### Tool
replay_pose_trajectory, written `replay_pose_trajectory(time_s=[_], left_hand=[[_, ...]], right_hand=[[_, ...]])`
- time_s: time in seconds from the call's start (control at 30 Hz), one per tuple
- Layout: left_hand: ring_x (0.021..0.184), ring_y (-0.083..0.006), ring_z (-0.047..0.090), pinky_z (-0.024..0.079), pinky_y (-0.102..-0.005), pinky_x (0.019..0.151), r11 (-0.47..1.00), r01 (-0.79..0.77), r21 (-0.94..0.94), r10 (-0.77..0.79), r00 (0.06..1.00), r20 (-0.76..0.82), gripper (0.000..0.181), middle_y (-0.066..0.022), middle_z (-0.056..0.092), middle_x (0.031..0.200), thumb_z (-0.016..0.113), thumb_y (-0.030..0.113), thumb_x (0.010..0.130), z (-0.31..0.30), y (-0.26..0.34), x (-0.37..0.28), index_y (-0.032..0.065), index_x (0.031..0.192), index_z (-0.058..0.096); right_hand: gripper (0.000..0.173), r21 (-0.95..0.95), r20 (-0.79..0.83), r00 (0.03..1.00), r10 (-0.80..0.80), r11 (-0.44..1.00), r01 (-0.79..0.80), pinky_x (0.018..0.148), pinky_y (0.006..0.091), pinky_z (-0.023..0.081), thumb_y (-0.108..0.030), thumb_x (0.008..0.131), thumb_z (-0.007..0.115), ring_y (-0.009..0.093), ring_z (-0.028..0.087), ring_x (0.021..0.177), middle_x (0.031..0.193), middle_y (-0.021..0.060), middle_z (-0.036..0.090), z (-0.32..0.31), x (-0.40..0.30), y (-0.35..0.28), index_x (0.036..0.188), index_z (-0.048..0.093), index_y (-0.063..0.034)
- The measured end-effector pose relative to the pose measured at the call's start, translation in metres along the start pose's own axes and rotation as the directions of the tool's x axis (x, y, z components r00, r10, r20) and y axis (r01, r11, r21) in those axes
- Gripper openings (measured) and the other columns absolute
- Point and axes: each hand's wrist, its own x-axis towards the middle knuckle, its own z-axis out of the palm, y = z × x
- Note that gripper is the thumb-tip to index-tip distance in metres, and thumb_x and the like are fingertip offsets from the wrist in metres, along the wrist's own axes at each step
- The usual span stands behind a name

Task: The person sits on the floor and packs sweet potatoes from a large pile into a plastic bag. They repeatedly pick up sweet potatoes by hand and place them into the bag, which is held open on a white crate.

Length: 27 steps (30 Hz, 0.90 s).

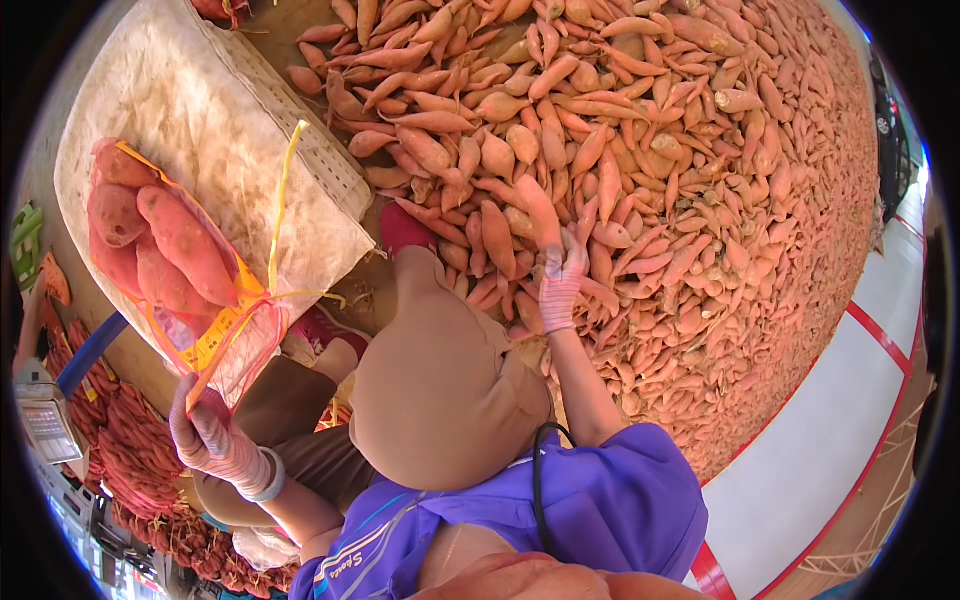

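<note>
My left hand (219, 442), in a striped knit glove, pinches the edge of a red mesh bag (247, 322) at the lower left. The bag holds several large sweet potatoes (184, 244) and a yellow printed band, and lies on a white woven cloth. A yellow tie string (282, 202) stands up by its mouth. My right hand (564, 281), gloved alike, has its fingers at the lower end of a long sweet potato (537, 214) over the big heap of loose sweet potatoes (600, 112). Its full grip is partly hidden.
The cloth (180, 90) covers a pale plastic crate (330, 165) beside the heap. Filled red mesh bags (135, 442) lie at the lower left near a scale with a display (49, 431) and a blue post (94, 352). My shoe (406, 227) touches the heap's edge.
</note>
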Motion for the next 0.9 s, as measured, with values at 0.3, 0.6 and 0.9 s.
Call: replay_pose_trajectory(time_s=[0.3, 0.6, 0.9], left_hand=[[0.081, -0.0119, 0.058, 0.047, -0.0222, 0.072, 0.999, -0.002, -0.049, 0.002, 1.000, 0.009, 0.040, -0.0066, 0.066, 0.099, 0.066, 0.033, 0.094, 0.009, 0.006, 0.002, -0.0021, 0.113, 0.065], [0.089, -0.0127, 0.060, 0.050, -0.0236, 0.080, 0.995, 0.079, -0.059, -0.075, 0.995, 0.071, 0.039, -0.0077, 0.066, 0.103, 0.066, 0.032, 0.093, -0.008, -0.009, -0.002, -0.0018, 0.112, 0.065], [0.089, -0.0116, 0.059, 0.049, -0.0233, 0.080, 0.994, 0.050, -0.098, -0.043, 0.997, 0.066, 0.038, -0.0062, 0.066, 0.103, 0.065, 0.031, 0.094, 0.012, 0.005, 0.006, -0.0010, 0.113, 0.064]], right_hand=[[0.044, 0.154, 0.219, 0.972, 0.090, 0.980, -0.125, 0.095, 0.0359, 0.043, -0.033, 0.099, 0.051, 0.028, 0.054, 0.107, 0.121, 0.0162, 0.054, 0.036, 0.010, 0.008, 0.126, 0.052, 0.0014], [0.029, -0.328, 0.348, 0.931, -0.107, 0.917, 0.228, 0.096, 0.0453, 0.043, -0.022, 0.086, 0.064, 0.038, 0.053, 0.106, 0.118, 0.0171, 0.057, 0.019, 0.089, -0.025, 0.112, 0.063, -0.0084], [0.067, -0.110, -0.103, 0.919, 0.381, 0.914, -0.391, 0.100, 0.0460, 0.043, -0.017, 0.090, 0.059, 0.043, 0.046, 0.123, 0.129, 0.0282, 0.047, 0.127, 0.271, -0.083, 0.147, 0.026, -0.0046]])
